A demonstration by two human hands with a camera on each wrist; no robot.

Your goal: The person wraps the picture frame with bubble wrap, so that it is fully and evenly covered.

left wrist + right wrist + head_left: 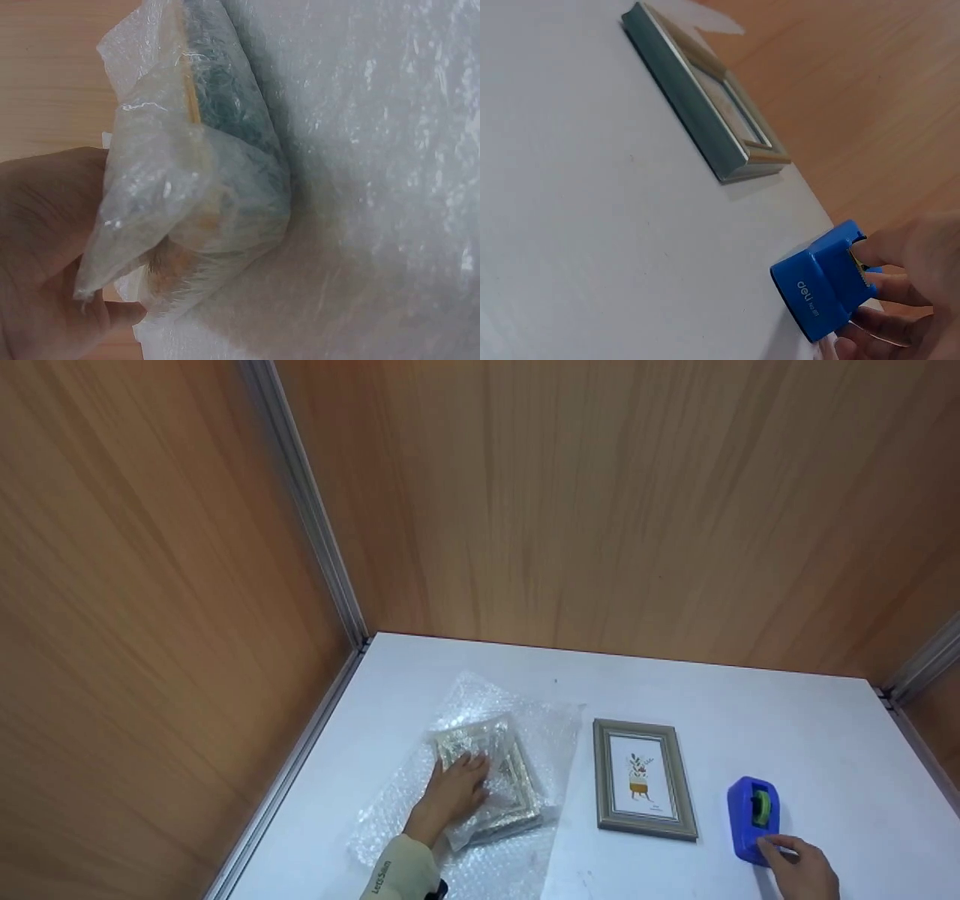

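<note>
A picture frame wrapped in bubble wrap (517,780) lies on a larger bubble wrap sheet (517,874). On top of this bundle rests my left hand (454,795), its fingers spread and loosely extended over the plastic. The left wrist view has a loose flap (142,202) of the wrap in front of part of that hand. At the right, my right hand (806,866) is at the near end of a blue tape dispenser (742,814) holding a green roll. Thumb and forefinger pinch at its toothed cutter (861,268), where the tape end is mostly hidden by the fingertips.
An unwrapped grey-gold picture frame (686,791) with a potted-plant print lies face up between the bubble wrap and the dispenser. The white table (825,735) meets wooden panels (600,510) at the back and the left side (150,660).
</note>
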